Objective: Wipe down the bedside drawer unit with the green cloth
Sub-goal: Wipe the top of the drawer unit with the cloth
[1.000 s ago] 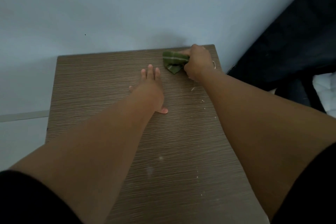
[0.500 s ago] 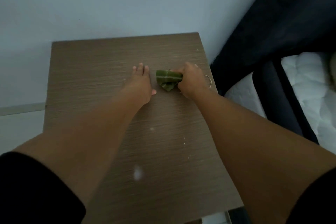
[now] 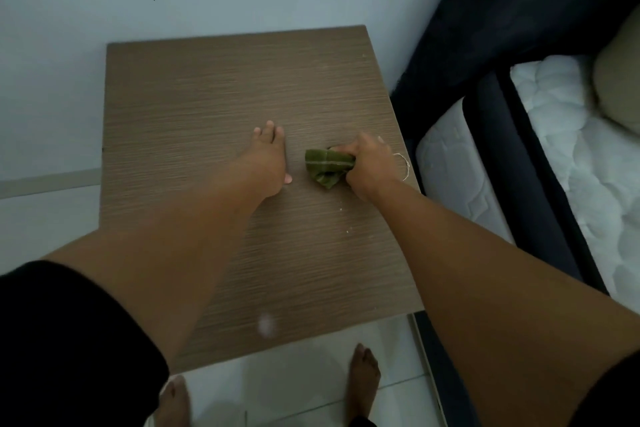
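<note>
The right hand (image 3: pixel 372 166) holds its grip clamped on the bunched green cloth (image 3: pixel 328 166), pressed to the drawer unit's top (image 3: pixel 214 87) near its right edge, so unwiped wood lies leftward, past the flat, open left hand (image 3: pixel 268 163).

Cloth (image 3: pixel 328 166) on unit top (image 3: pixel 221 87)

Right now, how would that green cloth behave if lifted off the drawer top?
Probably floppy: the green cloth is bunched and creased in the right hand. Likely light, since one loose corner droops onto the drawer top. Unlikely to roll.
</note>
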Available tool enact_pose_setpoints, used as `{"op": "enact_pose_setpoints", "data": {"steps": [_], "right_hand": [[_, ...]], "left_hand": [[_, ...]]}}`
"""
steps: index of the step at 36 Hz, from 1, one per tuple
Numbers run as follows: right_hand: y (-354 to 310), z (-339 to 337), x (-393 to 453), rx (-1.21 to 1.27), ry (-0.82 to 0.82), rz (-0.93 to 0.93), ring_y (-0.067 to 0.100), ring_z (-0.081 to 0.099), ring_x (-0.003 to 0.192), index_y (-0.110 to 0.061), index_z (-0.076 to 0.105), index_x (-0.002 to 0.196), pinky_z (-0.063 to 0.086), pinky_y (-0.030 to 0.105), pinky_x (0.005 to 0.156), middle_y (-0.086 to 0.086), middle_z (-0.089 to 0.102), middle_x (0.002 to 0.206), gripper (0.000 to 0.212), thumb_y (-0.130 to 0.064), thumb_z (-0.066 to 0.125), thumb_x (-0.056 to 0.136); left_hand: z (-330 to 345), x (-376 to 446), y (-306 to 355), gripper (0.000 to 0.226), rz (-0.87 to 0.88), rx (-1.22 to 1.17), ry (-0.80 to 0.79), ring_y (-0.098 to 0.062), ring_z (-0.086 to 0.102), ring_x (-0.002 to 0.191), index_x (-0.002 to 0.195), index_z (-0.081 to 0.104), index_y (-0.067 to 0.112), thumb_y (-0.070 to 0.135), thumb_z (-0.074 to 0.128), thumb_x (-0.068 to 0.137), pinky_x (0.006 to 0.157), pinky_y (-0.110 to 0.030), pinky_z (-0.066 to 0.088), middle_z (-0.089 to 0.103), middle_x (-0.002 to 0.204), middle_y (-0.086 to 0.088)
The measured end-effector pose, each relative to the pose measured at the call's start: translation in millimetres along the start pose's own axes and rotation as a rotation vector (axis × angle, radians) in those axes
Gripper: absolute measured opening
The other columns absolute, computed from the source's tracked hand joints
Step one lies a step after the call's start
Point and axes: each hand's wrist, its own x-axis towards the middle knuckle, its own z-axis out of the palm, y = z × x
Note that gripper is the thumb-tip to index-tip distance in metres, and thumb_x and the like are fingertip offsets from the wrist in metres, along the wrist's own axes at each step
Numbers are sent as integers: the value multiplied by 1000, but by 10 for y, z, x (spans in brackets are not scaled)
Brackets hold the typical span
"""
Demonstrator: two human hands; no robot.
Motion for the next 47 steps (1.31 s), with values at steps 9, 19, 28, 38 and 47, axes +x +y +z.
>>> {"op": "enact_pose_setpoints", "data": {"steps": [9,19,28,38,47], "right_hand": [[47,-4,-535,33,-45,50,31,50,106,-37,58,76,39,29,81,16,46,119,44,7,52,83],[248,86,-1114,-51,-125,87,26,46,112,-25,62,120,38,28,92,10,48,116,45,1,53,85],[455,180,-1677,-36,-182,38,27,48,105,-26,69,111,35,25,78,5,47,98,44,5,51,84],[554,69,-2091,-89,-408,25,30,59,99,-7,71,104,50,31,81,15,66,104,36,7,50,80],[510,-170,-1828,152,-355,131,23,63,82,-8,69,99,55,34,74,14,68,92,17,-3,65,83]], "left_hand": [[196,-235,61,90,10,29,-10,-25,-10,147,149,-11,6,23,57,92,120,-38,7,-17,158,-8],[425,-548,123,94,35,60,-9,-27,-7,147,150,-10,5,26,60,90,119,-41,11,-16,158,-10],[595,-809,223,99,48,108,-35,-28,-6,147,150,-9,6,28,65,87,118,-41,13,-18,158,-10],[599,-953,287,96,62,212,-76,-31,4,147,151,0,3,36,64,87,119,-42,18,-3,159,-12],[352,-943,352,73,65,171,-1,-30,14,144,147,20,-3,38,50,94,116,-37,16,14,155,-18]]}}
